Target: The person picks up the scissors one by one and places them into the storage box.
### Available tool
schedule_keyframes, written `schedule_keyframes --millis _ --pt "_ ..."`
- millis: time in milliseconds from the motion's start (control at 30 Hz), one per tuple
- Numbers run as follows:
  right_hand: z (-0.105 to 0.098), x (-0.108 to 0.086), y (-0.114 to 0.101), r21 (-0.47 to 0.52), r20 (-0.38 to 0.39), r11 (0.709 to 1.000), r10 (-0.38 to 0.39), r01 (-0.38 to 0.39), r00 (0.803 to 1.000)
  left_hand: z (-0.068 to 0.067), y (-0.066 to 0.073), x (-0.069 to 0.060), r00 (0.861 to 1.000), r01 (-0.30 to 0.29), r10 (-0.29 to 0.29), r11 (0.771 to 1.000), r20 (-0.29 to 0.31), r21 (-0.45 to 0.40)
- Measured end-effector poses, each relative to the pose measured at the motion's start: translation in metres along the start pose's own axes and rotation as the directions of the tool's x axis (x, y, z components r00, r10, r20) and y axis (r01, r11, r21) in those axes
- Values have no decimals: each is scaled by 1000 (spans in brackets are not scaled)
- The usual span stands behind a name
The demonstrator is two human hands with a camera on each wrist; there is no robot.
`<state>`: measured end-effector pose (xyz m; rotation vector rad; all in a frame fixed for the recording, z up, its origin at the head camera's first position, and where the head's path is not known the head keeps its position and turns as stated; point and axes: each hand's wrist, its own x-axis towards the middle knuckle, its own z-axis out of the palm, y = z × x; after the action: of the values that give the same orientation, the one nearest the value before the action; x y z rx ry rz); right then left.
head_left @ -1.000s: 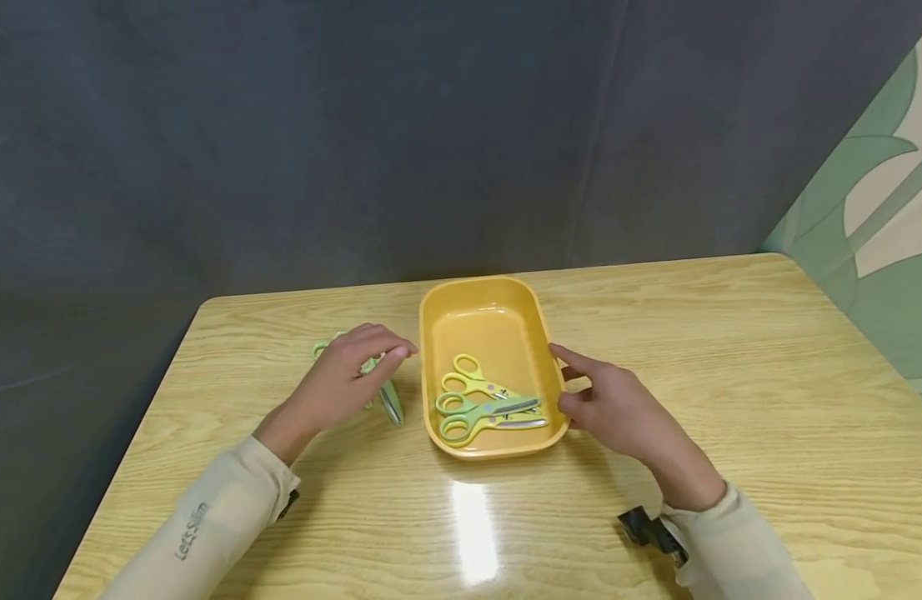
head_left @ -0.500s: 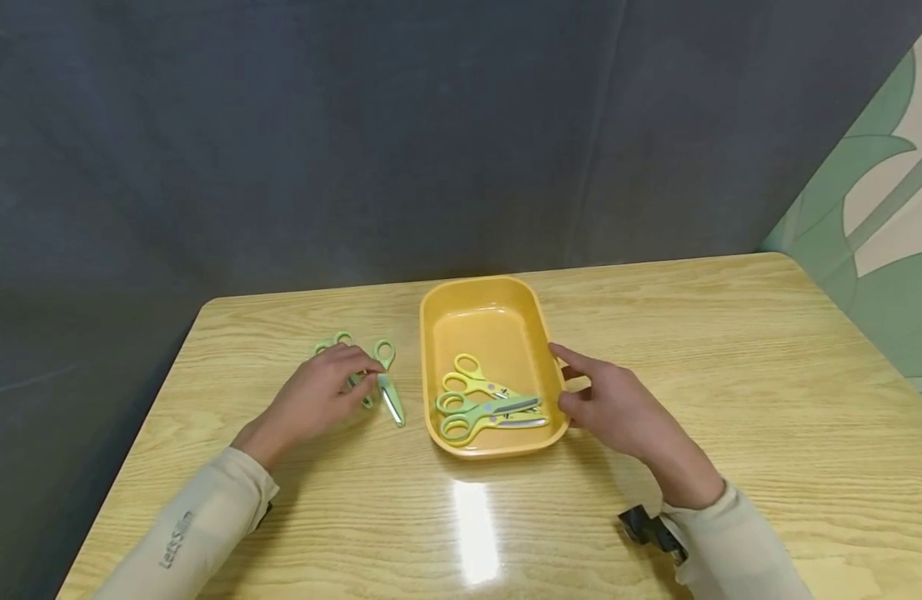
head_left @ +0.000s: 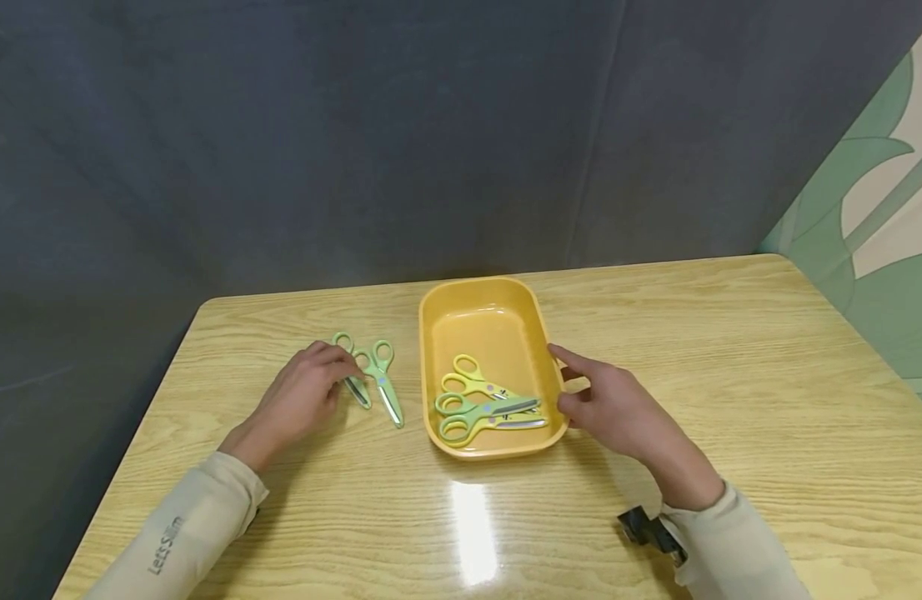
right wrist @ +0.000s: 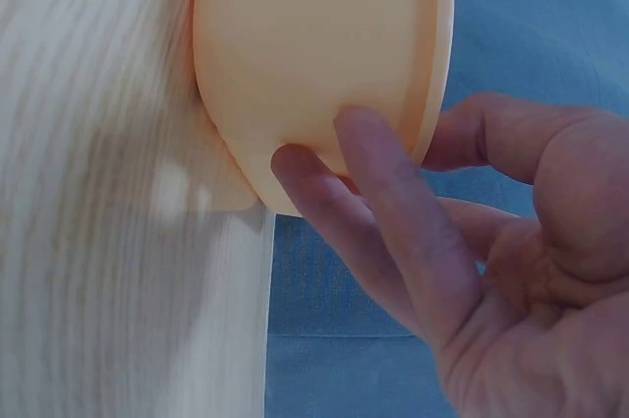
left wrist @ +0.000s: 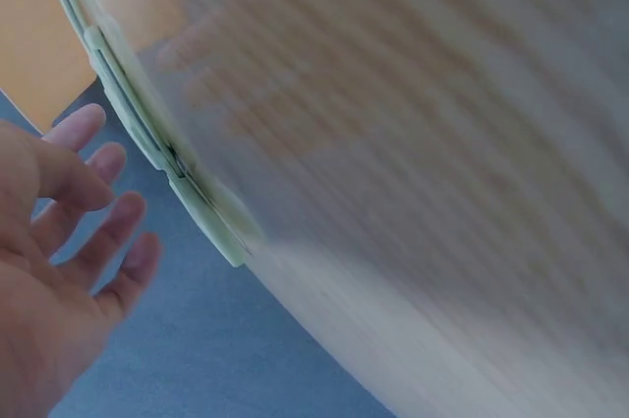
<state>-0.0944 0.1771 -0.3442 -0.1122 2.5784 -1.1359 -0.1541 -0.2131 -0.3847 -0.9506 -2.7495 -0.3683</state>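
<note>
My left hand (head_left: 299, 396) is beside two pairs of green scissors on the table, its fingers loosely bent. It partly covers the left pair of scissors (head_left: 358, 392); the right pair of scissors (head_left: 383, 382) shows whole. In the left wrist view, a gap separates the fingers (left wrist: 123, 226) from the green scissors (left wrist: 147, 128). My right hand (head_left: 611, 408) touches the right side of a yellow tray (head_left: 428, 333). Its fingertips (right wrist: 364, 133) lie against the tray's outer wall in the right wrist view. Inside the tray lie yellow scissors (head_left: 468, 383) and green scissors (head_left: 487, 408), overlapping.
The wooden table (head_left: 341, 533) ends at a dark cloth (head_left: 318, 150) behind and to the left. A wall with a green leaf pattern (head_left: 889, 317) stands at the right. Light glares off the table in front of the tray.
My left hand has moved left, away from the tray's edge, uncovering the right pair of green scissors on the table. The right hand and the tray have stayed in place.
</note>
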Motion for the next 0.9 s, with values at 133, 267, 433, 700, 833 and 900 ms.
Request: schedule_keyframes --millis 133,267,433,700,833,900 --pt "0 0 0 -5 -1 1000 0 0 1000 1 -2 -1 1000 -5 4 999 7 38" --pt "0 0 1 -5 -3 1000 -3 3 1000 2 -5 -2 999 28 -29 998 15 61" --pt "1 0 1 -4 -8 1000 -7 7 1000 4 -10 -3 996 74 -77 994 37 75" --pt "1 -1 -1 -22 -10 1000 -15 15 1000 3 -11 -6 989 126 -131 989 68 78" --pt "0 -1 -1 -40 -17 999 -25 24 1000 2 -10 -8 989 120 -127 989 74 90" --pt "0 -1 0 -36 -16 999 -23 22 1000 1 -10 -10 990 113 -121 989 75 96"
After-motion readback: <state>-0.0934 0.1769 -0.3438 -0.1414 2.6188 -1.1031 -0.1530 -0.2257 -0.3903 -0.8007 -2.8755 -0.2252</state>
